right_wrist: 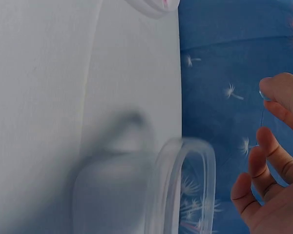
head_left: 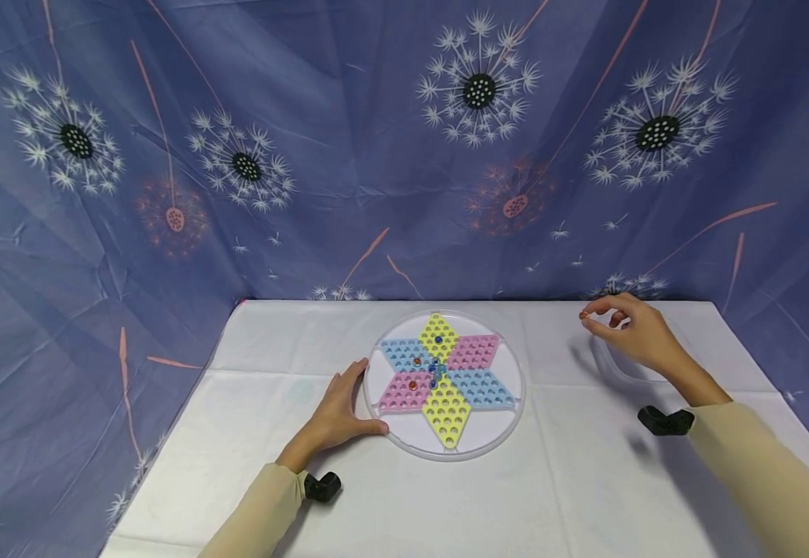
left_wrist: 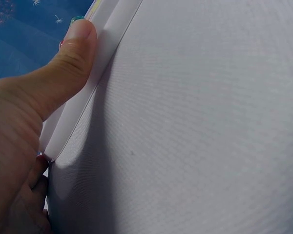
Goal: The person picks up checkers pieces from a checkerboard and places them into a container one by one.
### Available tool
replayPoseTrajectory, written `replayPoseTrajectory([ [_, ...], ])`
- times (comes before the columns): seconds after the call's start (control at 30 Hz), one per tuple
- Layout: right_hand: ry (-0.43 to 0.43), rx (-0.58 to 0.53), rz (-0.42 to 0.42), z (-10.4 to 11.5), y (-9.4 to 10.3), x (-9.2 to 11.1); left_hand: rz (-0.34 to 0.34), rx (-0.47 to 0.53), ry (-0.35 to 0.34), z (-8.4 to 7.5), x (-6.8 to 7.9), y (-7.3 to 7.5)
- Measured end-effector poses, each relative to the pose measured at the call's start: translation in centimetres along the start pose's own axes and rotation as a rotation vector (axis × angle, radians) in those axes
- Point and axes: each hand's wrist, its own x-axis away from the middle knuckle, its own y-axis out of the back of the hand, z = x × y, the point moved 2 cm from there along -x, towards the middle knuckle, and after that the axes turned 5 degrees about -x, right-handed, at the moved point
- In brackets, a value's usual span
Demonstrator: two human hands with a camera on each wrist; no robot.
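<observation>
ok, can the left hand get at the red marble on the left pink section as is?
Probably yes: the left hand rests at the left rim of the Chinese checkers board, the red marble sits uncovered nearby, and nothing visible blocks the way. It would likely need to leave the rim.

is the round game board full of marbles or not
Only partly filled: a few marbles sit on the game board, but most holes are bare.

A white-covered table [head_left: 509, 511] bears a round star-patterned board [head_left: 491, 427] and a clear container [right_wrist: 158, 204].
</observation>
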Motion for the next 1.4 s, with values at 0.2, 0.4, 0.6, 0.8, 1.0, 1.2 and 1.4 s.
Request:
replayPoseTrajectory([
  [0.2,-0.028,0.012,-0.002,-1.1,0.7,0.5,0.005,-0.002,-0.001,0.1,0.0,0.0],
  [0.4,-0.051,0.018,-0.003,-2.1,1.2,0.8,0.007,0.008,0.009,0.0,0.0,0.1],
  [0.6,-0.071,0.028,-0.018,-3.1,1.6,1.3,0.007,0.002,0.002,-0.1,-0.2,0.2],
  [0.8,-0.123,0.044,0.032,-3.6,1.7,1.6,0.017,-0.005,0.005,0.0,-0.2,0.2],
  [1.0,-0.148,0.062,0.074,-4.1,1.6,1.5,0.018,-0.012,0.002,0.1,-0.2,0.2],
  [1.2,-0.169,0.078,0.137,-5.0,1.5,1.3,0.009,-0.014,-0.013,0.1,-0.3,0.2],
  [1.4,-0.198,0.096,0.23,-5.7,1.3,1.3,0.014,-0.02,-0.02,0.2,-0.3,0.2],
])
